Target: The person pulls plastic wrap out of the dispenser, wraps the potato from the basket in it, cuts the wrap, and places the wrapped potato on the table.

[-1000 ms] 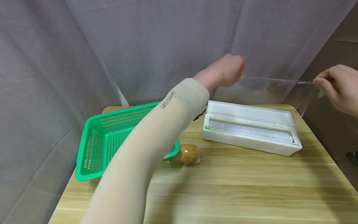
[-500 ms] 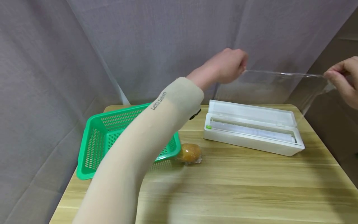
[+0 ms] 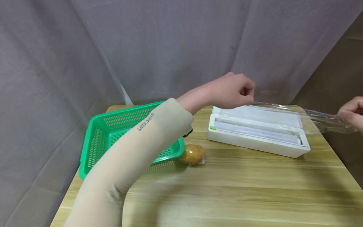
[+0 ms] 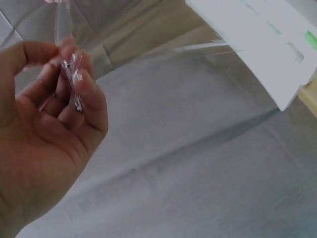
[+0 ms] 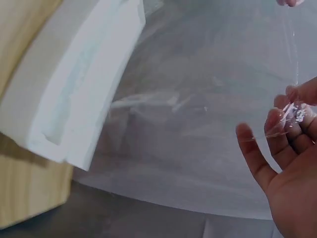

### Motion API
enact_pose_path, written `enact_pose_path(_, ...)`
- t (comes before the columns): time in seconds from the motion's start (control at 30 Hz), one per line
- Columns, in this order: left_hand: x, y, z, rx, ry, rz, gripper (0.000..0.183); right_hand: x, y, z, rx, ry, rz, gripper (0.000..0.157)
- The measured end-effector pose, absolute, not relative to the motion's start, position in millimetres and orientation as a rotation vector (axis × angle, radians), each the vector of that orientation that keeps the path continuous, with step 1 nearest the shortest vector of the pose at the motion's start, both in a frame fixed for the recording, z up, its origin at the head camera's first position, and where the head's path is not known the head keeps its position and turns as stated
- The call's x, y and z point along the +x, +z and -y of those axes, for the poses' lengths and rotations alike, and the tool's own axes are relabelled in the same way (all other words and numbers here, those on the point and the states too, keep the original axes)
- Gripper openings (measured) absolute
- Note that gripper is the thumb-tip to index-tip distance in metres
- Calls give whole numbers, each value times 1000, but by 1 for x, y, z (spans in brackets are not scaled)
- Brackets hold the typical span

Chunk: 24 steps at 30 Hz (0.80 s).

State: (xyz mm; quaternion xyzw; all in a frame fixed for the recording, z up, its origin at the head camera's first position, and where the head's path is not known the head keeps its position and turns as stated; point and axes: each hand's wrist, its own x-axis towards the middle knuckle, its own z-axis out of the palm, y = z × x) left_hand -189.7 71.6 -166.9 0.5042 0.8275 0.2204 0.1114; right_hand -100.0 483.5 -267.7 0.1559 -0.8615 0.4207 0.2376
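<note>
A sheet of clear plastic wrap (image 3: 279, 107) is stretched between my two hands, above the white wrap box. My left hand (image 3: 231, 90) pinches one corner of it between thumb and fingers; in the left wrist view the film bunches at the fingertips (image 4: 72, 54). At the right edge my right hand (image 3: 352, 114) pinches the other corner, and the right wrist view shows crumpled film at its thumb. The white wrap box (image 3: 256, 142) lies on the table with its lid raised. Inside sits the wrap roll (image 3: 256, 130).
A green plastic basket (image 3: 93, 126) stands at the left of the table, partly behind my left forearm. Beside its corner lies an orange-yellow round item (image 3: 195, 154) in clear wrap. A grey curtain (image 3: 181, 44) hangs behind the wooden table (image 3: 227, 195).
Both hands rose slightly at first, then came down with the stretched wrap, which now hangs lower over the box lid. The right hand has shifted rightward. Basket and wrapped item stay put.
</note>
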Motion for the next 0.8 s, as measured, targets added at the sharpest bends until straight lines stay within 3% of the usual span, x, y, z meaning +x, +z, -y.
enact_pose_path(0.17,-178,-181,-66,1452,682,-2224,22,-67,-278,-454,462,1257,2300,54)
enact_pose_path(0.43,-163,-216,-63,1310,664,-2098,18,-40,-297,-435,818,1472,2338,56)
enact_pose_path(0.67,-147,-252,-68,1264,562,-2018,15,-13,-317,-425,629,1131,2729,49)
enact_pose_path(0.8,-133,-272,-72,1249,482,-2008,14,-4,-328,-422,662,1022,2921,46)
